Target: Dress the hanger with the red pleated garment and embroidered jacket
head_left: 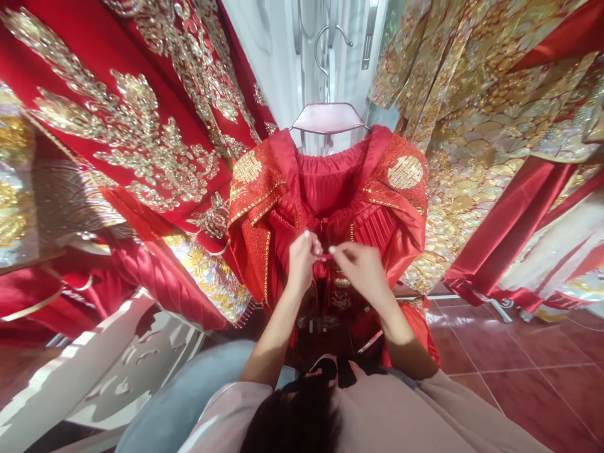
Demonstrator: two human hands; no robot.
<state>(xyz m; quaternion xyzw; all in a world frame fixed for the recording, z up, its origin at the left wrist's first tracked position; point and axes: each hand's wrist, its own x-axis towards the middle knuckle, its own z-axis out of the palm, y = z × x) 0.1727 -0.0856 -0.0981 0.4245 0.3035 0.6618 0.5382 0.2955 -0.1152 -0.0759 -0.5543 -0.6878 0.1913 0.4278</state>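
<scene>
A red garment (250, 214) with gold bead trim and round gold emblems on its shoulders hangs facing me. It is on a hanger (329, 118) with a metal hook. At its front opening, a thin red strip (323, 257), perhaps a cord or ribbon, stretches between my hands. My left hand (302, 257) is closed in a pinch on the strip's left end. My right hand (362, 269) pinches its right end with thumb and forefinger. Both hands are just in front of the garment's chest; the fingers partly hide the strip's ends.
Red cloth with gold sequin embroidery (141, 119) hangs at the left, and gold patterned garments (467, 145) at the right. A white carved panel (108, 371) stands at lower left. Dark red floor tiles (519, 358) show at lower right. White door frames (349, 56) are behind the hanger.
</scene>
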